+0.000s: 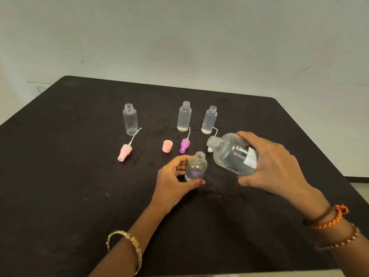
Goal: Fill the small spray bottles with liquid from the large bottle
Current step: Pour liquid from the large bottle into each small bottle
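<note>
**Large bottle tipped toward a small one**

Head view: the right hand [273, 164] has its fingers wrapped round the clear, labelled large bottle [232, 153], tilted just right of the small spray bottle [196, 166]. The left hand [175, 180] pinches that bottle upright on the surface [60, 156]. It looks light and easily tipped, so it is best held low on its body.

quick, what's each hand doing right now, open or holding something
Left hand: closed around a small spray bottle, holding it upright.
Right hand: closed around the large bottle, tilted toward the small one.
</note>
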